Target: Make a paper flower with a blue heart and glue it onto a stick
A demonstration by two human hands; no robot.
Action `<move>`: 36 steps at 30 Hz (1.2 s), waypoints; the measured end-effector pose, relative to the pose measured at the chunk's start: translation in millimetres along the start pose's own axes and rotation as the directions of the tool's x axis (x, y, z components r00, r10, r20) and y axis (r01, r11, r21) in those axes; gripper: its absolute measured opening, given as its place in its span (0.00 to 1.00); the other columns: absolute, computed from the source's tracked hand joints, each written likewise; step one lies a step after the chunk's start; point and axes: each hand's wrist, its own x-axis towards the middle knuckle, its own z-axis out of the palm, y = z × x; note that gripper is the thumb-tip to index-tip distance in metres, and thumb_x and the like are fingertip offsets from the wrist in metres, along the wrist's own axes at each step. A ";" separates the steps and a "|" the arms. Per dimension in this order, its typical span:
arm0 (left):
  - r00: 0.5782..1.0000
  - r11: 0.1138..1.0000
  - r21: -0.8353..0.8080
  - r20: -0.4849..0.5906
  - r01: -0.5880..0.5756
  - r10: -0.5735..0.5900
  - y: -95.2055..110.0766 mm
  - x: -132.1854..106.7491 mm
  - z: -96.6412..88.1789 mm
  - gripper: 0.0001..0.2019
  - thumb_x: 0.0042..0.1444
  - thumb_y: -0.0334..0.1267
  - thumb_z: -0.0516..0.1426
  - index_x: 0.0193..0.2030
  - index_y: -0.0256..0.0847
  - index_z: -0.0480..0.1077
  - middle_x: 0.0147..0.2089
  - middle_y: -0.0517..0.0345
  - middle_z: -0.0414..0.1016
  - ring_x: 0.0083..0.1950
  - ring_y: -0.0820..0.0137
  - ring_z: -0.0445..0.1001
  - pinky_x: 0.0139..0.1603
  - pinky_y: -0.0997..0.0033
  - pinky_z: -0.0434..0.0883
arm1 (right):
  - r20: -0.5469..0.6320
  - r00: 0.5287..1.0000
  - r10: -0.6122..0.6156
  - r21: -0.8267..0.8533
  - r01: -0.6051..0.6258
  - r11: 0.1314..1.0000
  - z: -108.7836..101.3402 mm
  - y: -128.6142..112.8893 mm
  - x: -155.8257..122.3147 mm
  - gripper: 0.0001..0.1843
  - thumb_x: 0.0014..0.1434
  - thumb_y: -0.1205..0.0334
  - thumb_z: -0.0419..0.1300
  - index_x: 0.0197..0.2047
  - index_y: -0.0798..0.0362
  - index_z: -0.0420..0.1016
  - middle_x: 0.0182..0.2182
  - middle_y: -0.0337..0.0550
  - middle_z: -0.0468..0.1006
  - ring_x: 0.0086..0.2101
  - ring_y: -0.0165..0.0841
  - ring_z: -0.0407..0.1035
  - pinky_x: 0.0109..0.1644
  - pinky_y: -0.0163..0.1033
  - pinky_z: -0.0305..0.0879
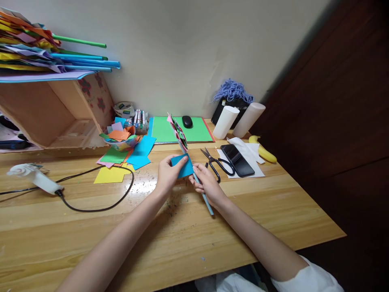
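A pale wall [170, 81] rises behind the wooden bench [75, 235], a dark panel [334, 113] at right. Light glints off the bench.

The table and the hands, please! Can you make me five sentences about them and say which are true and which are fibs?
1. The right hand holds a light-blue stick. True.
2. The left hand is holding the scissors. False: the left hand pinches a piece of blue paper, and the scissors lie near the phone.
3. The black mouse sits on a green sheet. True.
4. The banana is to the left of the phone. False: the banana is to the right of it.
5. The white glue gun has a black cord. True.
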 end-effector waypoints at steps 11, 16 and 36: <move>0.953 0.807 -0.523 0.257 0.275 -0.158 -3.1 1.4 6.1 0.10 0.47 0.41 0.62 0.34 0.36 0.72 0.33 0.56 0.75 0.34 0.74 0.73 0.42 0.74 0.68 | 0.195 0.980 0.029 0.298 -0.088 0.951 -1.0 -7.2 -3.2 0.08 0.55 0.60 0.57 0.33 0.55 0.63 0.16 0.29 0.60 0.14 0.17 0.38 0.13 0.23 0.34; 0.956 0.912 -0.356 0.272 0.206 -0.110 -2.3 -1.4 4.1 0.11 0.46 0.42 0.62 0.32 0.36 0.75 0.32 0.56 0.75 0.33 0.75 0.72 0.43 0.74 0.68 | 0.241 0.969 0.045 0.292 -0.117 0.949 -1.9 -3.5 -2.7 0.07 0.55 0.60 0.56 0.33 0.55 0.64 0.17 0.30 0.61 0.13 0.17 0.39 0.13 0.23 0.35; 0.998 0.947 -0.315 0.030 0.058 -0.051 2.4 0.6 3.7 0.13 0.48 0.42 0.58 0.38 0.35 0.72 0.33 0.55 0.74 0.31 0.73 0.72 0.30 0.77 0.67 | 0.268 0.963 0.017 0.060 -0.034 0.998 9.5 -4.1 -8.4 0.13 0.57 0.54 0.55 0.41 0.54 0.69 0.25 0.38 0.68 0.18 0.21 0.50 0.16 0.26 0.52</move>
